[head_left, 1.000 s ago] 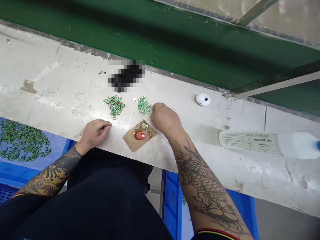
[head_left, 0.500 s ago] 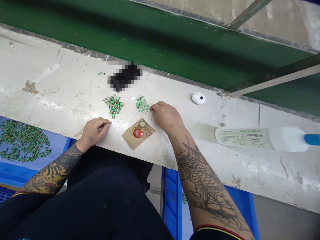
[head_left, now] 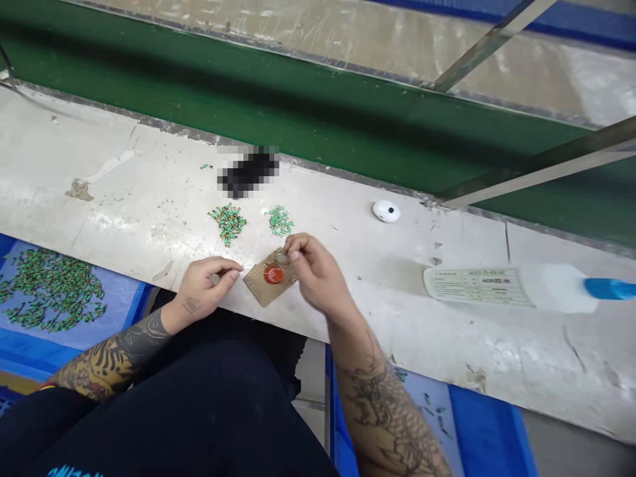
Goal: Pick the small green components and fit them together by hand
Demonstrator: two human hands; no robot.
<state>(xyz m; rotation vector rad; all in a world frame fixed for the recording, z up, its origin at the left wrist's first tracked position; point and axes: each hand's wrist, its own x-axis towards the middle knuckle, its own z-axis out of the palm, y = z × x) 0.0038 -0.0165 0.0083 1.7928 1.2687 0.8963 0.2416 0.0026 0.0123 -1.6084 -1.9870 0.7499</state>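
Observation:
A small brown card point(head_left: 261, 283) lies near the front edge of a worn white bench point(head_left: 149, 199). On it sit a red blob point(head_left: 273, 275) and a small grey cap. My right hand point(head_left: 314, 270) is over the card's right end, fingers pinched together at the grey cap, holding something too small to name. My left hand point(head_left: 206, 285) rests just left of the card with thumb and fingers pinched shut. Behind the card lie two little heaps of green parts point(head_left: 229, 221), the smaller heap point(head_left: 280, 220) nearer my right hand.
A white bottle with a blue cap point(head_left: 527, 288) lies on its side at the right. A white round object point(head_left: 386, 211) sits near the green belt point(head_left: 298, 112). Blue bins point(head_left: 50, 298) with several green parts stand below the bench at left and right.
My right hand has drawn back from the smaller green heap to the brown card and is now pinched over the grey cap. The left hand has hardly moved.

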